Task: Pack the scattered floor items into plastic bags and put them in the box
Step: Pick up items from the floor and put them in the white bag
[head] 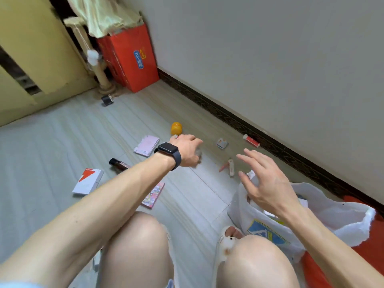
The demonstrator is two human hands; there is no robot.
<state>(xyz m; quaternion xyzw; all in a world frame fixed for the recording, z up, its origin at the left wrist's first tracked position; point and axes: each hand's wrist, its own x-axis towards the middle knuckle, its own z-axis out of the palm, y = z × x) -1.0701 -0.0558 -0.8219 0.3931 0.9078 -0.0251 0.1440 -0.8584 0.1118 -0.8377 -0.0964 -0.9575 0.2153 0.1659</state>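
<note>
My left hand [187, 150], with a dark watch on its wrist, reaches down to the floor, and its fingers curl round a small clear greyish item [198, 153] that is mostly hidden. My right hand [264, 181] hovers with spread fingers, holding nothing, above the mouth of a white plastic bag [324, 215]. That bag lies on a red box [369, 252] at the right. Scattered on the floor are a yellow egg-shaped toy [176, 128], a pink spiral notebook [147, 145], a dark bottle [118, 163], a white-and-red box [88, 181], a pink booklet [154, 195], a small tin [222, 143], a red-and-white tube [251, 140] and a pink-white cutter [228, 167].
A wall with a dark skirting board [270, 140] runs along the right. A tall red carton [133, 57] and a scratching post [101, 75] stand in the far corner, with a small black object [107, 99] before them. My bare knees [137, 246] fill the bottom of the view.
</note>
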